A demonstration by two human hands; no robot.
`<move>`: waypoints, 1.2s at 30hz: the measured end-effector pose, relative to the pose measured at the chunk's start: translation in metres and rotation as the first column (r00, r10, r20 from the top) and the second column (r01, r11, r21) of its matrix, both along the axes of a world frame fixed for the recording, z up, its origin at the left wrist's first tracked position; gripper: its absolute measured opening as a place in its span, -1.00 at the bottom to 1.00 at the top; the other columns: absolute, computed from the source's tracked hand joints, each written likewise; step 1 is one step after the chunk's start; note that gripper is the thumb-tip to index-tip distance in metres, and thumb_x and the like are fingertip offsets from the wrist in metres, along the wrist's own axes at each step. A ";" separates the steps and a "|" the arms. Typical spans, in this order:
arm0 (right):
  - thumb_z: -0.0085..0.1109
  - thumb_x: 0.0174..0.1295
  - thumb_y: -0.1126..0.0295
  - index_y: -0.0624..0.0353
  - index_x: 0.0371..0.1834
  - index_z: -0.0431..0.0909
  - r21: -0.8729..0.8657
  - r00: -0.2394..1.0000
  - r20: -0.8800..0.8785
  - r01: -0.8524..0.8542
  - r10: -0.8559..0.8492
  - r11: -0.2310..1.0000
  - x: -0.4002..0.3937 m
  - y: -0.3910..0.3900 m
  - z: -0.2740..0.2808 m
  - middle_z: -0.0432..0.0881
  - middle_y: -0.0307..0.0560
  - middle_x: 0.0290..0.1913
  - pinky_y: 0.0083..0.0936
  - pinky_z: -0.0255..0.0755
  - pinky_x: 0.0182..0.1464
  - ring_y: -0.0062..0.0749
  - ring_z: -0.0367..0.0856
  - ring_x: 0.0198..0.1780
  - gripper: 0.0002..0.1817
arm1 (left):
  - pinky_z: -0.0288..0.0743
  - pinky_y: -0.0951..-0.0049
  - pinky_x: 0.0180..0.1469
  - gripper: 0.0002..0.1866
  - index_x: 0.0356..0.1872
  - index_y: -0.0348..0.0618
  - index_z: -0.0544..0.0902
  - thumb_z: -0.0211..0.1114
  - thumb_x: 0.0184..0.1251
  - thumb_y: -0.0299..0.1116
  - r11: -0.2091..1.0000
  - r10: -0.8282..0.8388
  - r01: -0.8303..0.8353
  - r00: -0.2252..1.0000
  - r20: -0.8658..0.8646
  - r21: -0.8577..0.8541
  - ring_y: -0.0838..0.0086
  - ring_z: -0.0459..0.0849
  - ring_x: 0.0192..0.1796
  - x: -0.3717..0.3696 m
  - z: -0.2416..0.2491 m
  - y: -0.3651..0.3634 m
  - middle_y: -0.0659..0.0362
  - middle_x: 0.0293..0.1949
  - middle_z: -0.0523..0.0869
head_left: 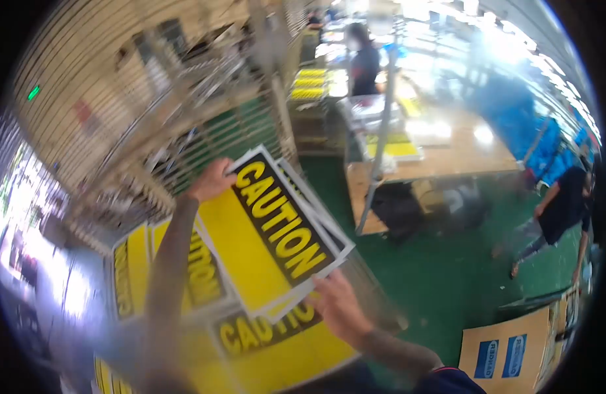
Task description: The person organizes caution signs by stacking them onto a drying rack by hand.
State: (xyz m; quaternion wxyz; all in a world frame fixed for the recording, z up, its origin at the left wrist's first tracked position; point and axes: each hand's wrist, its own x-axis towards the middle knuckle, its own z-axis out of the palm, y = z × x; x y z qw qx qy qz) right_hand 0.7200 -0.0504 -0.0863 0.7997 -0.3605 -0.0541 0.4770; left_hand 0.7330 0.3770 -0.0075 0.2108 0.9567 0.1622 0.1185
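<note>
Several yellow and black CAUTION signs [250,243] with white borders are stacked unevenly, tilted, between my hands. My left hand [213,180] is closed on the upper left corner of the stack. At its lower right edge, my right hand [339,303] grips the signs, fingertips on the border. Under them lies another CAUTION sign [270,345], and to the left are more yellow signs [191,269] lying flat. My left forearm hides part of those.
A wire mesh partition [152,111] rises ahead and left. Beyond it stands a wooden table [447,154] with signs and a metal pole [383,125]. One person [364,62] is behind the table, another person [562,203] at the right. A cardboard box [503,351] sits lower right.
</note>
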 end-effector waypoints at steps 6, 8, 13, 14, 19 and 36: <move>0.09 0.58 0.35 0.05 0.59 0.23 -0.038 0.999 -0.027 -0.032 0.031 0.999 -0.006 -0.013 0.009 0.35 -0.18 0.56 0.08 0.32 0.53 -0.30 0.36 0.55 -0.44 | 0.54 0.09 0.20 -0.46 0.18 -0.27 0.56 0.33 0.41 -0.03 0.998 0.049 -0.059 0.968 -0.248 -0.032 0.00 0.69 0.09 0.059 -0.088 0.018 -0.13 0.06 0.72; 0.10 0.57 0.35 0.05 0.60 0.21 -0.044 0.999 -0.030 -0.037 0.036 0.998 -0.007 -0.019 0.007 0.35 -0.17 0.56 0.04 0.34 0.52 -0.30 0.36 0.55 -0.42 | 0.54 0.10 0.22 -0.44 0.20 -0.27 0.55 0.34 0.43 0.00 0.998 0.043 -0.049 0.984 -0.171 -0.032 0.03 0.70 0.10 0.055 -0.098 0.035 -0.10 0.07 0.72; 0.17 0.57 0.28 0.05 0.59 0.23 0.006 0.992 -0.110 0.060 -0.059 0.998 -0.014 -0.022 -0.020 0.37 -0.13 0.54 -0.07 0.41 0.46 -0.19 0.49 0.47 -0.41 | 0.52 0.21 0.25 -0.51 0.26 -0.27 0.55 0.41 0.48 -0.20 0.960 -0.128 0.142 0.989 0.072 -0.240 0.27 0.66 0.13 0.031 -0.009 0.037 -0.02 0.07 0.69; 0.18 0.57 0.27 0.05 0.58 0.24 0.052 0.989 -0.138 0.058 -0.050 0.997 -0.017 -0.021 -0.029 0.38 -0.12 0.53 -0.08 0.42 0.45 -0.17 0.52 0.45 -0.42 | 0.50 0.24 0.27 -0.56 0.26 -0.26 0.56 0.38 0.54 -0.21 0.969 -0.190 0.207 0.973 0.130 -0.133 0.37 0.64 0.16 0.016 0.030 0.015 0.06 0.10 0.69; 0.14 0.62 0.27 0.05 0.45 0.41 -0.058 0.992 0.059 0.118 -0.115 0.991 -0.005 -0.014 -0.006 0.58 -0.11 0.35 -0.13 0.55 0.36 -0.21 0.60 0.39 -0.59 | 0.53 0.29 0.22 -0.47 0.26 -0.25 0.59 0.40 0.55 -0.04 0.976 -0.184 0.210 0.938 0.295 -0.060 0.39 0.64 0.17 -0.052 0.143 -0.037 0.11 0.12 0.72; 0.09 0.64 0.04 0.08 0.65 0.14 -0.018 0.683 -0.328 -0.695 0.653 0.718 -0.222 0.170 -0.108 0.51 -0.01 0.44 -0.14 0.54 0.45 -0.20 0.56 0.47 -0.33 | 0.59 0.05 0.04 -0.17 0.53 -0.17 0.45 0.19 0.58 0.34 0.999 -0.049 0.048 0.921 -0.387 -0.013 0.30 0.68 0.04 -0.194 -0.111 0.207 0.03 0.29 0.65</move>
